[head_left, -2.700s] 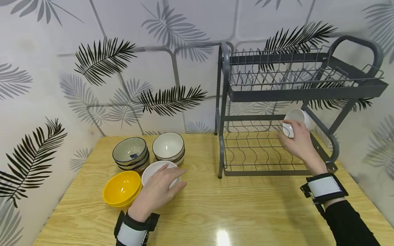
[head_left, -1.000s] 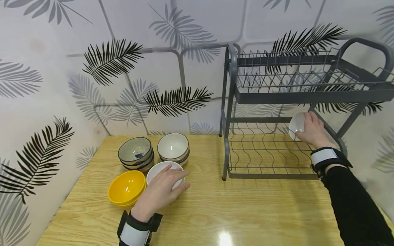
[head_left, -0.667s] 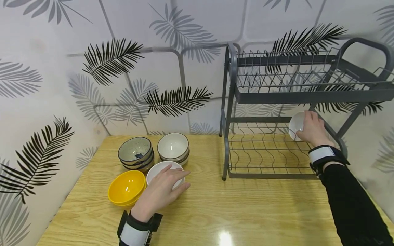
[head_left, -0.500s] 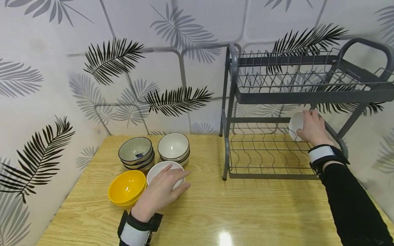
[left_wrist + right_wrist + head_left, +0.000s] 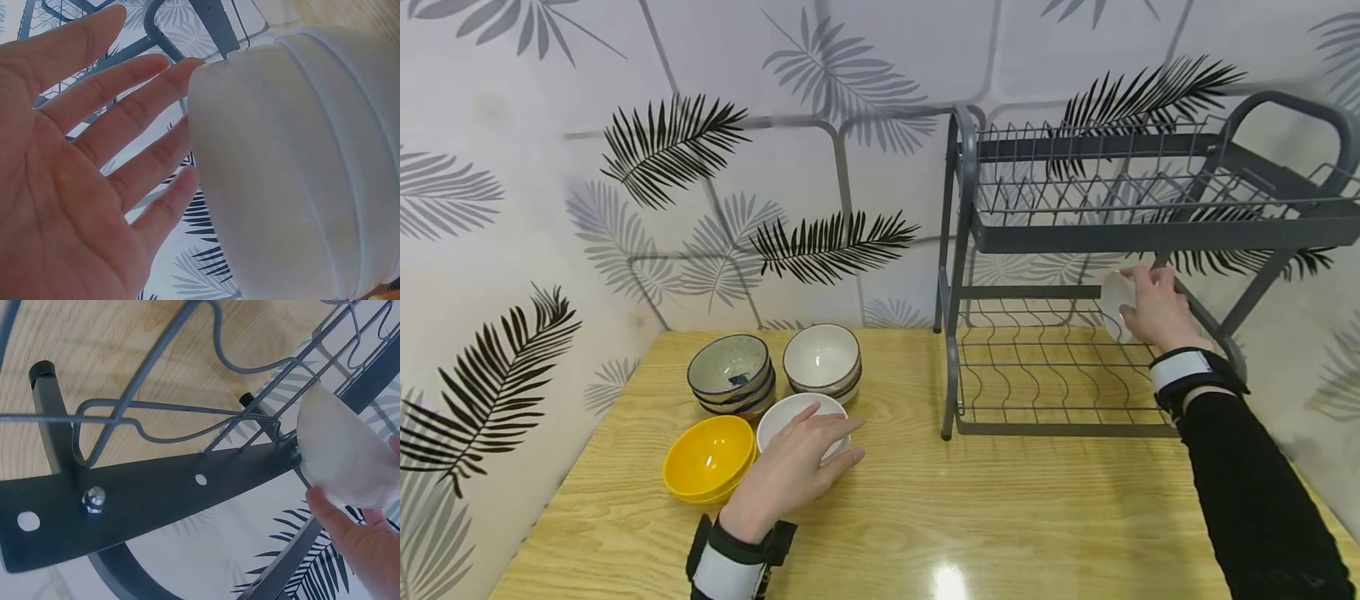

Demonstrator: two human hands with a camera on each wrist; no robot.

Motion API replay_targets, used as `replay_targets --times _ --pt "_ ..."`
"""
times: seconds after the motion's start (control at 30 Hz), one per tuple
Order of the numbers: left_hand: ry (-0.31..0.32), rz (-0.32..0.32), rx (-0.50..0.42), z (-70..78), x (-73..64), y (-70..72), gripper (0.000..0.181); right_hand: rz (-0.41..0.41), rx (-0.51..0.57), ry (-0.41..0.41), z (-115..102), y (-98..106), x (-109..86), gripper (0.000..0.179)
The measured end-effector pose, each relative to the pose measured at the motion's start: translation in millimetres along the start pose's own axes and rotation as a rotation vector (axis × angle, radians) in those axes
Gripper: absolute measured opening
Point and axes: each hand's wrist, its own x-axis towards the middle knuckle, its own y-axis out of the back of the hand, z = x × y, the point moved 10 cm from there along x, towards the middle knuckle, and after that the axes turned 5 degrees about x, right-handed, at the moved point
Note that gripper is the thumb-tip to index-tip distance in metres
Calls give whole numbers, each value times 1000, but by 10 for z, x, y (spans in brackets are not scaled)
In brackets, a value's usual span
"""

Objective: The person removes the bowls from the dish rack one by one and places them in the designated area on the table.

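Note:
My right hand [image 5: 1161, 310] grips a small white bowl [image 5: 1118, 307] at the back right of the dish rack's lower tier. The bowl stands on its side, opening turned left. In the right wrist view, the white bowl [image 5: 344, 450] is at the wire corner, and my thumb and fingers [image 5: 340, 519] touch its outer side. My left hand [image 5: 797, 462] hovers over a stack of white bowls [image 5: 778, 412], its fingers extended. In the left wrist view, these stacked white bowls [image 5: 269, 169] lie beside my straight fingers [image 5: 134, 115], fingertips right at the wall.
A two-tier grey dish rack [image 5: 1075, 429] stands at the right against the wall. Left on the wooden table [image 5: 925, 517] are yellow bowls [image 5: 707, 458], speckled blue-rimmed bowls [image 5: 730, 371] and brown-rimmed white bowls [image 5: 822, 358], all stacked.
The right hand has shifted the white bowl slightly left and turned it more onto its edge, so its opening looks narrower. My left hand stays over the white stack.

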Motion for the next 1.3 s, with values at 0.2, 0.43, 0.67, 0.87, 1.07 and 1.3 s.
replay_targets --times 0.2,0.43,0.67,0.87,1.07,1.3 --pt "1 4 2 7 -5 11 37 -8 -46 -5 -25 13 -7 50" --pt "-3 7 4 8 -2 18 37 47 -104 -7 -34 102 -34 44" --pt "-7 9 8 11 1 29 37 239 -71 0 -33 386 -88 42" --pt "1 3 11 -3 1 22 37 209 96 -85 146 397 25 66" --pt "-10 -3 12 5 -8 5 38 191 323 -204 587 187 187 74" --pt "-14 6 15 13 -15 11 37 -1 624 -109 -202 206 -276 67"
